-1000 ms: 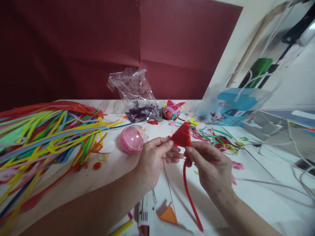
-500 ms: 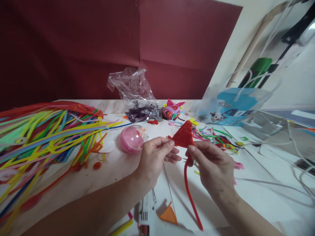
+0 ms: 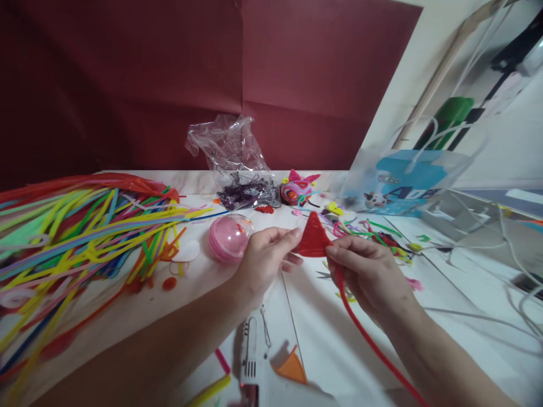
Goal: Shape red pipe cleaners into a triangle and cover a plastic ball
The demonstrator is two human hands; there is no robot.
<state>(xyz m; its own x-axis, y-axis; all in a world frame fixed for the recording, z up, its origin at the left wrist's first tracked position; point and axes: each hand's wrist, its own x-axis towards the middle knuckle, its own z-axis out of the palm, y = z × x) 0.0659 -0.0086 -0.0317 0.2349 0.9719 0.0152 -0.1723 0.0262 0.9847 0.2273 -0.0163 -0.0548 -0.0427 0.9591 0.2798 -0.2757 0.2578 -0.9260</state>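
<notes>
A red triangle of pipe cleaner rows [image 3: 314, 238] is held up above the table between both hands, its tip pointing upward. My left hand [image 3: 269, 254] pinches its left corner between thumb and fingers. At the lower right corner, my right hand [image 3: 367, 271] pinches the triangle together with a loose red pipe cleaner [image 3: 373, 343], whose tail curves down toward the bottom edge of the view. Behind my right hand, scissors [image 3: 324, 275] lie on the table, partly hidden.
On the left spreads a heap of colourful pipe cleaners [image 3: 97, 232]. A pink clear-topped ball [image 3: 229, 237], a plastic bag [image 3: 229, 147] and a pink pipe cleaner head [image 3: 296, 187] stand behind. A white glue gun [image 3: 251, 353] lies in front; cables [image 3: 515, 282] run along the right.
The triangle has turned so its tip points more upright. My right hand has moved slightly right, and the red tail now swings out to the lower right instead of hanging down.
</notes>
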